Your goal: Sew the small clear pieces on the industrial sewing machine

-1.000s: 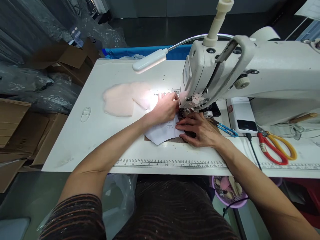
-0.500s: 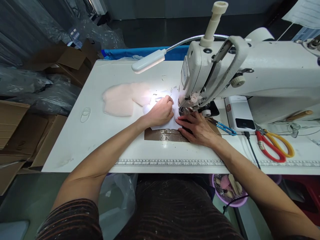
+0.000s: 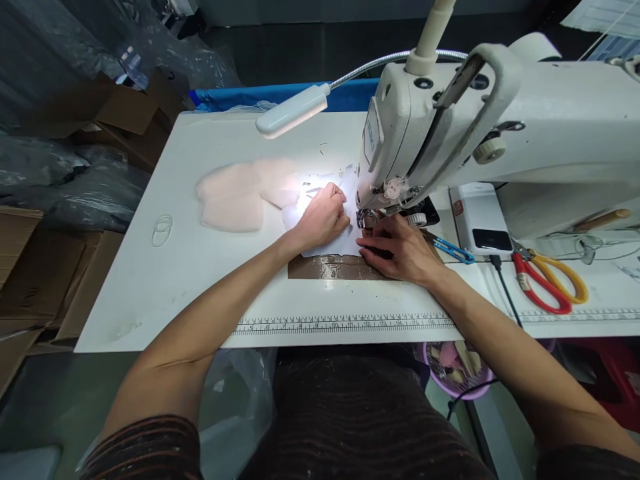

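White cloth (image 3: pixel 336 245) is sliding away from me, back under the sewing machine (image 3: pixel 450 133). A second ago a big corner of it was hanging down over the brown tape patch (image 3: pixel 330 268) on the table (image 3: pixel 150 293). Now almost all of that patch is showing, and only a small strip of the cloth is sitting in front of the needle part. So I think the stitching is moving along and most of this piece is already going through.

My left hand (image 3: pixel 323 219) is lying on top of the cloth, just left of the needle. Its fingers are bent a little and close together, pressing down, not pinching anything. It is sitting a bit farther back than it was, following the cloth.

My right hand (image 3: pixel 400 250) is lying flat with its fingers pushed together and pointing at the needle. The fingertips are touching the near edge of the cloth, right by the foot of the machine (I cannot see the needle itself, my hands are hiding it).

The little lamp (image 3: pixel 293 120) is shining bright on the spot. Pale pink pieces (image 3: pixel 235 197) are lying to the left, well apart from my hands. Blue snips (image 3: pixel 453 251) are lying just beside my right wrist, and red and yellow scissors (image 3: pixel 547 283) are resting farther right.
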The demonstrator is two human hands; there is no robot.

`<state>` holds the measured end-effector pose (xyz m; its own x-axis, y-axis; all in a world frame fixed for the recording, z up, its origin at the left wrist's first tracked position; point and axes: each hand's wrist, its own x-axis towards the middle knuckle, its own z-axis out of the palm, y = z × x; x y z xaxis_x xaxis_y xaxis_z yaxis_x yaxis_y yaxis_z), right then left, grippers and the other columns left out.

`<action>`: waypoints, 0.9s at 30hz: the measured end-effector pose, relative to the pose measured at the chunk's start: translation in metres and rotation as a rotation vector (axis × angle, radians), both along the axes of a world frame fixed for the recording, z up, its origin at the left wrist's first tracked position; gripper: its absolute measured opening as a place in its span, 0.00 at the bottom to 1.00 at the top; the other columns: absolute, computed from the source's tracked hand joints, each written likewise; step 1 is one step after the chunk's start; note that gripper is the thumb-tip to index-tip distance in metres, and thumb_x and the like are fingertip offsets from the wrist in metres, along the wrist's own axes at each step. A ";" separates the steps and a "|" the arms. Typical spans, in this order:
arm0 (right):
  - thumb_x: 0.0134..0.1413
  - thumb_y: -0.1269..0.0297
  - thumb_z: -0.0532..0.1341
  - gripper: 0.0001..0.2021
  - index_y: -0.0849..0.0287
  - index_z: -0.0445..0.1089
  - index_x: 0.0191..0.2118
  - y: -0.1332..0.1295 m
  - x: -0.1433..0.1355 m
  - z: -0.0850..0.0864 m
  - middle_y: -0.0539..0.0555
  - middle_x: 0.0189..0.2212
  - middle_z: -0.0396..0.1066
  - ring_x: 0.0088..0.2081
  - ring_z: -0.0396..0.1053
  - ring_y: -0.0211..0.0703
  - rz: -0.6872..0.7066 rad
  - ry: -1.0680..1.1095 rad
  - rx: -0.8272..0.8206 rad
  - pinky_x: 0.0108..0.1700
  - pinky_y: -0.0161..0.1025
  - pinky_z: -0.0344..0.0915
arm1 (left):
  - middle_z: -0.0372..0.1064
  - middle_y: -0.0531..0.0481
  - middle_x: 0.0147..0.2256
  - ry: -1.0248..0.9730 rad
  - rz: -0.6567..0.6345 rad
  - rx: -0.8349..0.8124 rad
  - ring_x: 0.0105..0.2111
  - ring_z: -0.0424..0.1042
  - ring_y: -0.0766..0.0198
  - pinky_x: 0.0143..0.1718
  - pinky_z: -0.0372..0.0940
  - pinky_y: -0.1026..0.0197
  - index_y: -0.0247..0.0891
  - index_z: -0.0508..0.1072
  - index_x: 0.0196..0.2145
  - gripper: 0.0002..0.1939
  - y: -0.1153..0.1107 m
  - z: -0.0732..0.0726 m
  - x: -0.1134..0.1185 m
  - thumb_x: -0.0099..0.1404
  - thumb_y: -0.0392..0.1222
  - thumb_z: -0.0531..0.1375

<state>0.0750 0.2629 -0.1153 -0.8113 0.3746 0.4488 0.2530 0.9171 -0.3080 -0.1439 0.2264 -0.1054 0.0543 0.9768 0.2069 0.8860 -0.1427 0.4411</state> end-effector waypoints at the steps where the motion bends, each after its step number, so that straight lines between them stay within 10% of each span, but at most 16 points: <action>1: 0.65 0.58 0.60 0.13 0.55 0.81 0.44 -0.001 0.000 0.000 0.60 0.38 0.72 0.41 0.66 0.53 -0.009 -0.008 0.004 0.40 0.47 0.61 | 0.66 0.40 0.43 0.007 0.015 0.003 0.42 0.67 0.57 0.43 0.67 0.55 0.37 0.65 0.30 0.05 0.000 0.000 0.001 0.62 0.31 0.53; 16: 0.60 0.62 0.57 0.13 0.61 0.76 0.44 0.016 0.006 0.001 0.66 0.41 0.70 0.48 0.64 0.67 -0.458 -0.121 -0.009 0.47 0.59 0.62 | 0.68 0.37 0.44 0.468 -0.075 -0.118 0.40 0.66 0.52 0.42 0.60 0.49 0.33 0.72 0.39 0.17 -0.021 0.034 0.014 0.73 0.37 0.44; 27: 0.57 0.62 0.56 0.09 0.57 0.73 0.36 0.023 0.008 0.004 0.62 0.35 0.73 0.37 0.70 0.56 -0.672 0.078 -0.052 0.37 0.48 0.65 | 0.66 0.34 0.53 0.419 -0.133 -0.069 0.50 0.67 0.49 0.50 0.60 0.48 0.31 0.69 0.50 0.20 -0.008 0.012 0.002 0.74 0.36 0.40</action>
